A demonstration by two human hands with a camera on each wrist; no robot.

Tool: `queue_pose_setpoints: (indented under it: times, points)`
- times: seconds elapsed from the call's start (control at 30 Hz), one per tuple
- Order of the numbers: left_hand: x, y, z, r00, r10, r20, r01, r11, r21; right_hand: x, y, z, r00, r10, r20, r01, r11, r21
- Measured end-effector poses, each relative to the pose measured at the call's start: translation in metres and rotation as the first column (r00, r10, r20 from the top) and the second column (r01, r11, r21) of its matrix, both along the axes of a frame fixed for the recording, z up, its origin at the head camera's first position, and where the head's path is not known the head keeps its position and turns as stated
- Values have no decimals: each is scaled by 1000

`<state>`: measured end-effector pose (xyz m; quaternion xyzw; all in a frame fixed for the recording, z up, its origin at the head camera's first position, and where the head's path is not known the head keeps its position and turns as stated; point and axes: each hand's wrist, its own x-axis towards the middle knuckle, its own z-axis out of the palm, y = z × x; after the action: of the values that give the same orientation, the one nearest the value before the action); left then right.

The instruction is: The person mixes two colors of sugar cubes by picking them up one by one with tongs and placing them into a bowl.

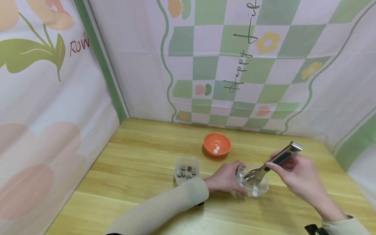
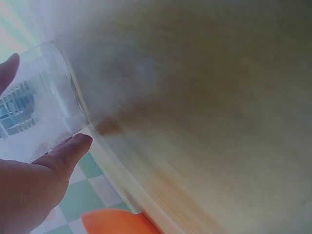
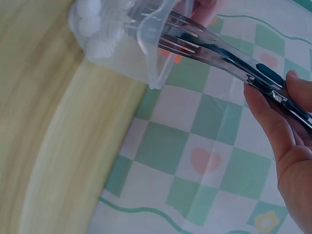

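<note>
My left hand [image 1: 225, 178] grips the side of a clear plastic container [image 1: 263, 188], thumb and fingers spread around its wall. White pieces [image 3: 90, 22] lie inside at the bottom. Metal tongs [image 1: 281, 158] slant down into this container, held by my right hand [image 1: 302, 178] between thumb and fingers at the handle. Their slotted heads [image 1: 255, 176] are within the walls, close to the white pieces; whether they pinch one I cannot tell. In the left wrist view, fingers [image 2: 73, 148] press along the outside of the container.
An orange bowl [image 1: 210, 140] with a few small white cubes [image 1: 216, 150] stands behind the container. Left of my hand, a second clear container [image 1: 177, 163] holds several dark and metallic cubes, partly behind my left sleeve. Printed curtains border the wooden table [image 1: 141, 156] at the back and sides.
</note>
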<state>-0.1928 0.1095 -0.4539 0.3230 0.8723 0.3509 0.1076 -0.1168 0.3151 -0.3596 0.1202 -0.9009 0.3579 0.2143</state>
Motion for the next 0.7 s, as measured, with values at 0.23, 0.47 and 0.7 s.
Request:
queue_pose_setpoints:
  times: [0.23, 0.47, 0.7]
  points:
    - [1, 1, 1, 1000, 12, 16, -12, 1000, 11, 5, -2, 11, 1000, -14, -22, 14, 1000, 5]
    - [1, 2, 1, 1000, 12, 23, -13, 1000, 22, 5, -4, 22, 999, -14, -47, 12, 999, -33]
    - [1, 1, 1, 999, 16, 36, -17, 1000, 24, 0, -4, 38, 995, -2, -101, -3, 999, -47]
